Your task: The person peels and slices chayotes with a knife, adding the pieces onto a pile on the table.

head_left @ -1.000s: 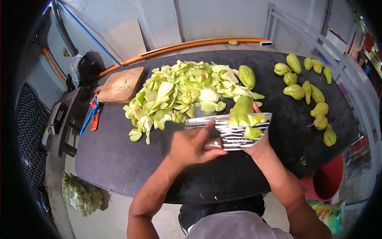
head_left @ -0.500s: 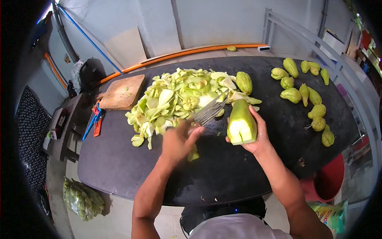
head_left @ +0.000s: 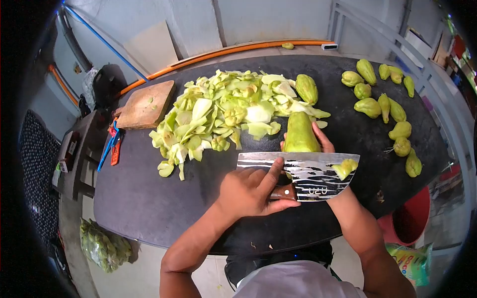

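Observation:
My left hand (head_left: 252,192) is closed round the brown wooden handle of a wide cleaver (head_left: 318,171), its index finger along the blade. The blade lies across the near end of a green chayote (head_left: 301,131), hiding that end; whether they touch I cannot tell. A pale green scrap (head_left: 345,169) clings to the blade near its right end. My right hand (head_left: 324,139) grips the chayote from the right side, mostly hidden behind the blade. Beyond both hands spreads a heap of pale green slices and peelings (head_left: 201,110), with a whole chayote (head_left: 306,89) at its right edge.
Several whole chayotes (head_left: 367,108) lie on the right of the dark table (head_left: 164,208). A wooden board (head_left: 146,105) sits at the left, beside blue- and red-handled tools (head_left: 113,146). A red bin (head_left: 410,216) and a filled plastic bag (head_left: 104,246) stand on the floor.
The cleaver has moved right and toward me, from beside the heap to across the chayote's near end. The cut end, visible before, is now covered. My right hand still holds the chayote.

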`<control>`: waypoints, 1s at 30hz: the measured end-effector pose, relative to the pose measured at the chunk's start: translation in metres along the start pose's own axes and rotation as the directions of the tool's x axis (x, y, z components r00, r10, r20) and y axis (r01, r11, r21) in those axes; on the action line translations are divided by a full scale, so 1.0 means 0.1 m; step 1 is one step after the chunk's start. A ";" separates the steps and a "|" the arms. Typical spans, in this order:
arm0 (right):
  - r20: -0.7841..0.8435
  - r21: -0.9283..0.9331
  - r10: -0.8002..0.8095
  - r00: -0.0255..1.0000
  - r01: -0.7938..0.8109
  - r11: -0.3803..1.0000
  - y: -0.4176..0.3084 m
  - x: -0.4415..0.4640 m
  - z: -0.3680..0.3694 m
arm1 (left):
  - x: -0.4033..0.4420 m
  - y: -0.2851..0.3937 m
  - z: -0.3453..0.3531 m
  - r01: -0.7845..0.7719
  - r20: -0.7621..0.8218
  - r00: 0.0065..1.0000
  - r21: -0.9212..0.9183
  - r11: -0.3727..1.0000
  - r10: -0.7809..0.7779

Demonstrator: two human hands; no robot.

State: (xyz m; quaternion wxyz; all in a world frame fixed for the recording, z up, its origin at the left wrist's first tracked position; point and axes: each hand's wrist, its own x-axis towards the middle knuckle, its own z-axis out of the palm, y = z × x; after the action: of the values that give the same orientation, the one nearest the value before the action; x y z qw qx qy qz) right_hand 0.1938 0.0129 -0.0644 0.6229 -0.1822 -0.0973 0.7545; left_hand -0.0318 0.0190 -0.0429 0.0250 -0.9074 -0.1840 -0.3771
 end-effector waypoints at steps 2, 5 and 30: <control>0.002 0.001 0.009 1.000 -0.009 1.000 0.01 -0.01 -0.03 | -0.03 -0.06 -0.02 0.027 0.022 0.999 0.010 1.000 -0.027; 0.042 -0.004 0.025 0.999 -0.024 1.000 0.02 -0.02 0.00 | -0.03 -0.09 -0.07 0.023 0.009 1.000 -0.052 0.998 -0.023; 0.069 -0.087 0.023 0.997 -0.017 0.996 0.10 -0.01 -0.02 | -0.13 -0.36 -0.10 0.162 -0.006 0.987 -0.073 0.984 -0.163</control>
State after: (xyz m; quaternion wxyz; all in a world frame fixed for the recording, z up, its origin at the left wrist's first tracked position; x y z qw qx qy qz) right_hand 0.1856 0.0099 -0.0694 0.6030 -0.1835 -0.1499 0.7617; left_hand -0.0597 0.0461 -0.0480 -0.0376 -0.8873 -0.2436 -0.3898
